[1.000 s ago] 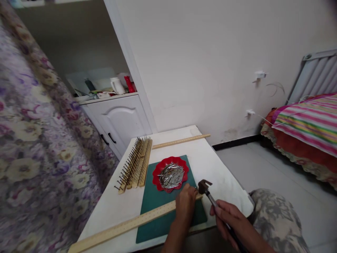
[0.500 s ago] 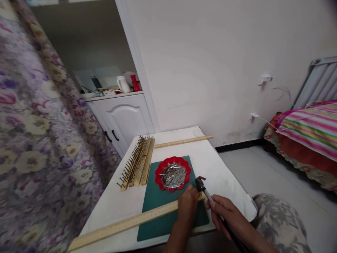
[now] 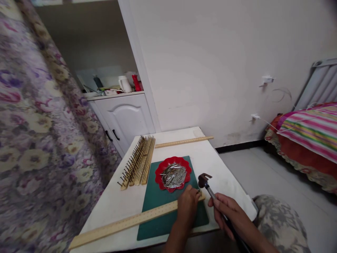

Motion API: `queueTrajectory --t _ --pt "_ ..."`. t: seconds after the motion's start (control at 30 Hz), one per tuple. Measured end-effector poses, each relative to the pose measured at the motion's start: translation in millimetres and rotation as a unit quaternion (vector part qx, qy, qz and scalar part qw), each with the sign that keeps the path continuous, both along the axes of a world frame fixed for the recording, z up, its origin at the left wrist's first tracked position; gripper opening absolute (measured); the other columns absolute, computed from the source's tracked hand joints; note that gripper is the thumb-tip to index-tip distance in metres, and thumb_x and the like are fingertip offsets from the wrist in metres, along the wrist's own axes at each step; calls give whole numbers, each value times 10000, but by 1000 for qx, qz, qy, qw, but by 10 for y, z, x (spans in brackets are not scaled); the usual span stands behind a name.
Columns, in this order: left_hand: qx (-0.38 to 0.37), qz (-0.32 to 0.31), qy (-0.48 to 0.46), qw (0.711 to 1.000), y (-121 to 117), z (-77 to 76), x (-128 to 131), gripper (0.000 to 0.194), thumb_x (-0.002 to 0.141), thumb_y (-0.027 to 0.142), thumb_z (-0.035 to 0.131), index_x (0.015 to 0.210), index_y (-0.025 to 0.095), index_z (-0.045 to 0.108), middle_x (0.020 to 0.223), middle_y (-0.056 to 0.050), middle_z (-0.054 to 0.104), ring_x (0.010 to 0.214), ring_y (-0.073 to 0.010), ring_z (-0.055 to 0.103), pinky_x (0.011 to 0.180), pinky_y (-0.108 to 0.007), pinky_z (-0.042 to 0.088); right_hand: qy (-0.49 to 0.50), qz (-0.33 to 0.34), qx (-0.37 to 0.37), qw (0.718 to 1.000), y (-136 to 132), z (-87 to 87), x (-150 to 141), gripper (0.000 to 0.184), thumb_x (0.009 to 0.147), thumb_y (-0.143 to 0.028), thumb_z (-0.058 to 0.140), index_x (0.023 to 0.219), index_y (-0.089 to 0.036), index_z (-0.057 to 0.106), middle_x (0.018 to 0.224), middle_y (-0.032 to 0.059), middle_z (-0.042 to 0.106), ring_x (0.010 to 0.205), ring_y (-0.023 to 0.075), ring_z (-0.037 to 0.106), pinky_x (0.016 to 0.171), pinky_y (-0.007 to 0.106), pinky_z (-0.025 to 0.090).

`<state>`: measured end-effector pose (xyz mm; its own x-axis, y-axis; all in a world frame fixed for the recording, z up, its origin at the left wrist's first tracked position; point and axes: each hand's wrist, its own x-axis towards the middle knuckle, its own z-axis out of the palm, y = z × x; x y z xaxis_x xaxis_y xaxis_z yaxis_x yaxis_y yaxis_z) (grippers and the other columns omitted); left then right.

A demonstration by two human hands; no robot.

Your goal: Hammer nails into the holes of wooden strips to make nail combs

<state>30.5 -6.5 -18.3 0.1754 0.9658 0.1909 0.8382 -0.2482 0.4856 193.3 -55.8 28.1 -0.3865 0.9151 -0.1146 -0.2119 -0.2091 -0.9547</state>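
Observation:
My right hand (image 3: 228, 212) is closed around the dark handle of a claw hammer (image 3: 210, 192). The hammer's head is raised just right of my left fingers. With fingers pinched together, my left hand (image 3: 187, 203) holds a thin nail (image 3: 199, 192) at the right end of a long wooden strip (image 3: 126, 222); its tip is partly hidden by the fingers. Rows of small holes run along this strip, which lies across a green mat (image 3: 158, 227). Beyond my left hand, a scalloped red bowl (image 3: 159, 171) contains many loose nails (image 3: 173, 175).
Several wooden strips (image 3: 144, 172) lie side by side at the table's left, with nails standing up from them. Another strip (image 3: 184, 141) lies near the back of the white-covered table (image 3: 218, 175). A floral curtain (image 3: 52, 140) hangs at left; my knee (image 3: 280, 221) is at right.
The hammer has lifted and shifted right, away from my left fingers, and my right hand has moved slightly right with it. My left hand stays at the strip's end.

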Motion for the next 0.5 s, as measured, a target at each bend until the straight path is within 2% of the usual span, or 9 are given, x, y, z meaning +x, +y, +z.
queueTrajectory --t 0.2,0.37,0.5 --pt "23 -17 -82 996 -30 4 -54 167 842 199 463 827 188 630 808 -26 577 769 -140 560 705 -231 396 2 -8 -3 1000 -8 -44 -19 370 824 -531 482 864 -164 504 415 -86 541 222 27 318 238 120 199" --pt "25 -8 -67 997 5 -27 -50 197 835 172 449 700 180 592 733 -8 534 691 -120 536 646 -213 372 5 7 -6 1000 -3 -85 -92 333 831 -496 490 826 -163 488 410 -84 546 220 23 317 229 108 220" --pt "24 -4 -55 998 20 -58 -43 194 825 169 454 673 179 575 710 -1 516 661 -114 522 607 -209 349 8 7 -8 1000 3 -98 -106 318 839 -482 481 833 -164 487 415 -85 546 223 25 320 228 108 206"
